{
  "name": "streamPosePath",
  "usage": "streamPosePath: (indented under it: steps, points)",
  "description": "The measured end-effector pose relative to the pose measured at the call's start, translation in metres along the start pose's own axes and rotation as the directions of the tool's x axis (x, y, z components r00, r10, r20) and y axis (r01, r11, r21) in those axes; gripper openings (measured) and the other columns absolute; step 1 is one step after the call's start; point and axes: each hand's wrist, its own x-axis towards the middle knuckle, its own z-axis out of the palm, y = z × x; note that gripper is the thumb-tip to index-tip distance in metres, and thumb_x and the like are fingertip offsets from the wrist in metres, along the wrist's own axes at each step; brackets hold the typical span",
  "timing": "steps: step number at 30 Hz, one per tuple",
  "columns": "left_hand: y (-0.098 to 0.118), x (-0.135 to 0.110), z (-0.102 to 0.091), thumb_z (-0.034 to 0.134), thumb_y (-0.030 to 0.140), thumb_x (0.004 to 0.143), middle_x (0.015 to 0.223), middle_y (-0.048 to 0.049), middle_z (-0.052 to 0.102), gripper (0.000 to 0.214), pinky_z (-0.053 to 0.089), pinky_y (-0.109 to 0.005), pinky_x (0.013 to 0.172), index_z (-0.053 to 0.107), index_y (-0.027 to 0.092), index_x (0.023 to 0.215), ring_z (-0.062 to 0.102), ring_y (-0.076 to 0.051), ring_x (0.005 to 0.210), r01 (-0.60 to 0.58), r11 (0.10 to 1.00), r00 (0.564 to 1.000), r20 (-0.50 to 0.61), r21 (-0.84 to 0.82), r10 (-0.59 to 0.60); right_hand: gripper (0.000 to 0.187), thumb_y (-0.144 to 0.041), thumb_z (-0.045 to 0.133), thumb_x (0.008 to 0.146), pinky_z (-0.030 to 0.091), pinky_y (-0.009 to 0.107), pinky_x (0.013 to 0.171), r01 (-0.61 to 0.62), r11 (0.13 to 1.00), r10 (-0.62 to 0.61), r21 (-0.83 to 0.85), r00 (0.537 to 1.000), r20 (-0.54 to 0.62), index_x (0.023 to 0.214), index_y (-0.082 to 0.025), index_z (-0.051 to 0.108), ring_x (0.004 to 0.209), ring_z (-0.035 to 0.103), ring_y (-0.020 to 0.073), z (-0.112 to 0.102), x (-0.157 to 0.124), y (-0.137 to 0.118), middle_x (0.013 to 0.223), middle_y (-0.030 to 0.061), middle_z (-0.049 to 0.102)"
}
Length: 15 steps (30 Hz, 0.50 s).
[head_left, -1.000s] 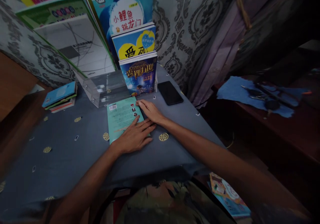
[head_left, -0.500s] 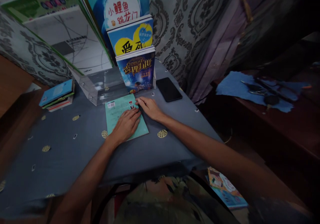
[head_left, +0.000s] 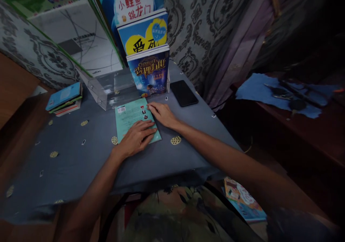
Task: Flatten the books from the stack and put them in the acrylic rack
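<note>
A thin teal book [head_left: 128, 121] lies on the table, its barcode at the far left corner and small pictures along its right side. My left hand [head_left: 137, 136] rests flat across its near half, fingers stretched out and covering part of the print. At the book's far right edge is my right hand [head_left: 163, 114], with its fingers bent together and the tips against that edge. Its thumb is mostly hidden. Just beyond the book, a clear acrylic stand [head_left: 98, 94] holds upright books, with a dark blue book [head_left: 149, 71] in front.
A black phone [head_left: 184, 92] lies right of the stand. Several stacked books [head_left: 64, 98] sit at the table's left. A blue cloth [head_left: 256, 91] with dark items covers part of a side surface. More books [head_left: 245, 200] lie below the table's right front edge.
My left hand has slid nearer to me over the teal book, uncovering more small pictures. My right hand stays at the book's edge. The camera view has shifted slightly.
</note>
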Motion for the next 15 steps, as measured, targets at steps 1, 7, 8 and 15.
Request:
streamPosePath:
  steps: [1,7,8,15]
  points:
    - [0.0,0.0,0.0,0.042,0.031,0.103,0.136,-0.0102,0.065,0.035,0.043,-0.054,0.113,0.068,0.022,0.125,0.054,-0.025,0.134,0.0,1.0,1.0,-0.003,0.0,0.0,0.032,-0.035,0.04,0.104,0.049,0.037,0.092,0.016,1.0,-0.015,-0.024,1.0,0.008,0.115,-0.022,0.068,0.102,0.068,0.024,0.0,0.0,0.0,0.106,0.0065,0.076]
    - [-0.011,-0.001,0.0,0.043,0.03,0.103,0.136,-0.0085,0.066,0.035,0.046,-0.049,0.111,0.067,0.023,0.127,0.058,-0.022,0.13,0.007,1.0,0.999,-0.041,-0.015,-0.007,0.029,-0.027,0.044,0.1,0.05,0.039,0.091,0.057,0.994,-0.057,-0.095,0.998,0.004,0.117,-0.022,0.067,0.099,0.068,0.0247,0.003,-0.001,0.003,0.105,0.0076,0.075]
    - [-0.014,-0.002,0.0,0.043,0.031,0.103,0.135,-0.0087,0.066,0.035,0.048,-0.048,0.11,0.067,0.022,0.126,0.06,-0.022,0.128,0.031,0.999,0.998,-0.062,-0.005,-0.032,0.029,-0.026,0.044,0.1,0.05,0.04,0.09,0.058,0.993,-0.059,-0.101,0.998,0.001,0.117,-0.023,0.067,0.098,0.067,0.0248,0.003,-0.001,0.003,0.104,0.0074,0.075]
    - [-0.061,-0.016,-0.013,0.044,0.03,0.1,0.133,-0.0101,0.068,0.036,0.049,-0.051,0.108,0.069,0.018,0.123,0.062,-0.026,0.124,0.312,0.944,0.938,-0.197,0.111,-0.287,0.031,-0.023,0.045,0.098,0.049,0.044,0.09,0.082,0.987,-0.08,-0.136,0.997,0.023,0.117,-0.02,0.069,0.1,0.065,0.0286,0.002,-0.003,-0.001,0.104,0.0109,0.073]
